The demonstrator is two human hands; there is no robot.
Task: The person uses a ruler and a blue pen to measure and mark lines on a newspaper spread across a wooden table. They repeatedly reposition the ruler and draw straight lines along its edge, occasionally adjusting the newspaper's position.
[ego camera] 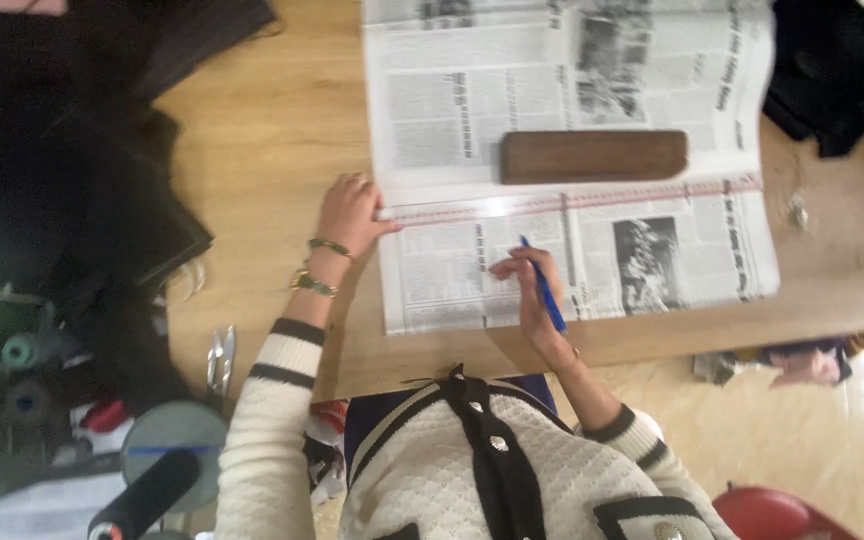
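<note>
Below the clear ruler [572, 203] — a blue pen [544, 285] between right-hand fingers [515, 268].

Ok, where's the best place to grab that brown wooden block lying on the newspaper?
Probably across the middle of the wooden block, from above, fingers on its two long edges: it lies flat on the newspaper, long and narrow, clear of both hands.

Tailoring workshop: wooden table [272, 130], dark fabric [72, 150] heaped left of it, thread spools [22, 350] and snips [220, 358] below fabric.
</note>
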